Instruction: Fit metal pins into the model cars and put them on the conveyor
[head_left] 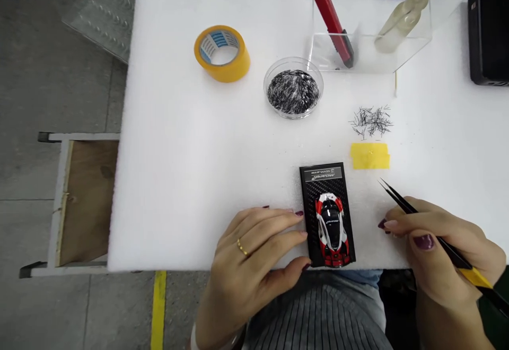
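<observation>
Car (332, 228) on base (323, 186), at counter (178, 169)'s near edge. Our left hand (252, 257), loosely open, meets base's side; right hand (439, 260) grips tweezers (402, 201). We judge car light, stiff, slick; best held by base edges.

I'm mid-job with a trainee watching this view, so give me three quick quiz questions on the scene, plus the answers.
1. Short answer: which tool is in the person's right hand?
2. True or false: the left hand is inside the round clear dish.
3. Multiple choice: the small yellow rectangle lies nearest to which?
A. the tape roll
B. the loose pile of thin black pieces
C. the black box

Key:
1. Tweezers.
2. False; its fingertips are at the side of the black base under the model car.
3. B.
</observation>
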